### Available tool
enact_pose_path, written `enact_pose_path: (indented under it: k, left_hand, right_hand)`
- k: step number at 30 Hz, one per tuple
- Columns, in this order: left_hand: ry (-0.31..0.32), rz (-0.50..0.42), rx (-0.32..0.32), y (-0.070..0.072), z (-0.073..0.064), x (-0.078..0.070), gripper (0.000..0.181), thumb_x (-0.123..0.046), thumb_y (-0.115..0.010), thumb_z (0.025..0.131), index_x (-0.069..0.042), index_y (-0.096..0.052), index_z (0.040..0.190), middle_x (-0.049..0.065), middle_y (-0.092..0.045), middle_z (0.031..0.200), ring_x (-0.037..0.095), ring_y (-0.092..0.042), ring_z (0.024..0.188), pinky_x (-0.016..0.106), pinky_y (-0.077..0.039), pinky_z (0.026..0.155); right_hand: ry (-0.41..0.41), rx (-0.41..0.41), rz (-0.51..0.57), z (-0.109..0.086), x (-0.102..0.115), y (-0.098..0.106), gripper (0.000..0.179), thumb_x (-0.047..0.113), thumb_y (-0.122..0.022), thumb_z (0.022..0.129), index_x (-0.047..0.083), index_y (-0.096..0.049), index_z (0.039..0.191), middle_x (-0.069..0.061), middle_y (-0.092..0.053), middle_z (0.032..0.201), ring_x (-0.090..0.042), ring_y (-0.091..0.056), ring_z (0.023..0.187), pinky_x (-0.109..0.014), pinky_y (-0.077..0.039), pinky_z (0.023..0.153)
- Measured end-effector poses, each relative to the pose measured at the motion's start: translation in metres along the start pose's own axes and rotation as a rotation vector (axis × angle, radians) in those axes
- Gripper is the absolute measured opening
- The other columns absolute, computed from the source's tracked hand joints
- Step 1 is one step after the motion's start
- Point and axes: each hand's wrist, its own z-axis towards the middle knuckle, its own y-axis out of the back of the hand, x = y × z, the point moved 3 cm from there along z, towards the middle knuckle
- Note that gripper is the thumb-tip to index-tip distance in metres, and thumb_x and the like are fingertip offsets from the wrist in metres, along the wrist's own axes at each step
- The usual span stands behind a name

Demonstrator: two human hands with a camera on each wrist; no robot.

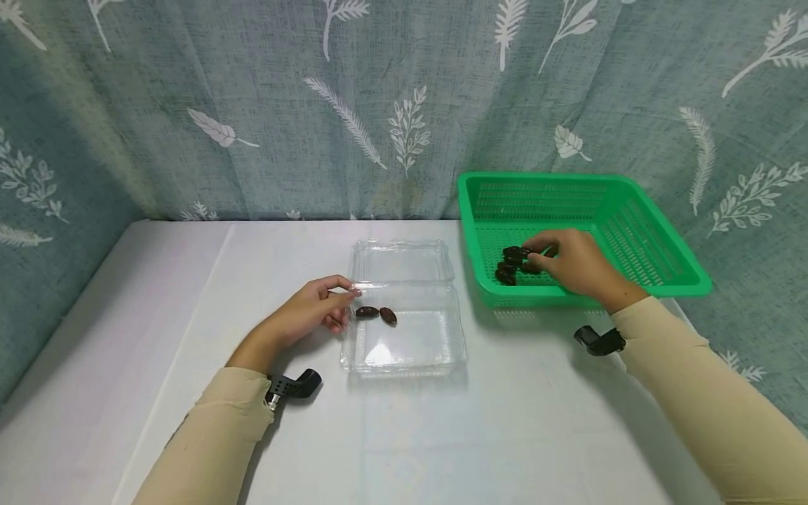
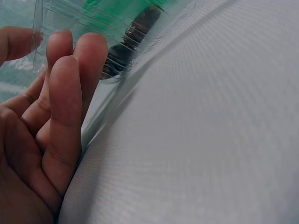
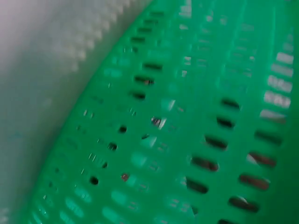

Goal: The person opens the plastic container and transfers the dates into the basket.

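A clear plastic clamshell box [image 1: 435,330] lies with its lid [image 1: 404,261] folded back, holding two dark brown dates [image 1: 367,313] near its left wall. My left hand [image 1: 309,312] pinches the box's left rim between thumb and forefinger, the other fingers bent beside the wall. In the left wrist view, the dates [image 2: 142,23] show through the plastic beyond the fingertips. Inside the green basket [image 1: 663,289], my right hand [image 1: 577,263] pinches a date [image 1: 551,250] between thumb and fingers, beside a small pile of dates [image 1: 506,272]. The right wrist view has only the basket's slotted wall [image 3: 177,116], hiding the hand.
A white cloth [image 1: 404,435] covers the table. The basket stands at the back right, its walls rising higher than the box. A grey-green leaf-patterned curtain [image 1: 284,105] hangs right behind. Each wrist carries a black camera mount [image 1: 297,384].
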Motion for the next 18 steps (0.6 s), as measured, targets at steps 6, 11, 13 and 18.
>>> enact_pose_path:
  k: [6, 11, 13, 18]
  left_hand:
    - [-0.003, -0.005, -0.003, 0.000, 0.000, 0.001, 0.035, -0.024, -0.056, 0.102, 0.003, -0.051, 0.124, -0.002, -0.057, 0.067, 0.010, -0.061, 0.059, 0.026, -0.058, 0.060]
    - [0.012, -0.016, -0.004, -0.001, -0.002, 0.001, 0.034, -0.023, -0.055, 0.103, 0.002, -0.050, 0.125, -0.001, -0.057, 0.068, 0.010, -0.060, 0.059, 0.026, -0.058, 0.060]
    - [0.020, -0.016, -0.002, -0.001, -0.003, 0.001, 0.034, -0.023, -0.054, 0.103, 0.002, -0.050, 0.125, -0.001, -0.057, 0.068, 0.010, -0.060, 0.059, 0.026, -0.058, 0.059]
    - [0.016, -0.014, -0.009, 0.001, -0.004, 0.000, 0.033, -0.024, -0.055, 0.103, 0.001, -0.051, 0.125, -0.002, -0.057, 0.066, 0.011, -0.060, 0.058, 0.026, -0.057, 0.059]
  right_hand:
    - [-0.039, 0.143, -0.020, 0.011, -0.012, 0.000, 0.028, 0.011, -0.063, 0.097, 0.000, -0.068, 0.123, -0.024, -0.068, 0.118, -0.038, -0.065, 0.104, -0.051, -0.055, 0.081]
    - [-0.061, 0.208, -0.064, 0.015, -0.016, -0.003, 0.026, 0.009, -0.064, 0.096, -0.001, -0.069, 0.120, -0.024, -0.069, 0.117, -0.041, -0.064, 0.109, -0.054, -0.054, 0.087]
    - [-0.073, 0.241, -0.081, 0.016, -0.017, -0.006, 0.026, 0.009, -0.064, 0.096, -0.001, -0.069, 0.120, -0.023, -0.069, 0.118, -0.042, -0.064, 0.110, -0.055, -0.054, 0.088]
    - [-0.103, 0.285, -0.095, 0.019, -0.016, -0.010, 0.026, 0.006, -0.064, 0.096, -0.004, -0.068, 0.119, -0.026, -0.068, 0.117, -0.043, -0.063, 0.109, -0.057, -0.053, 0.088]
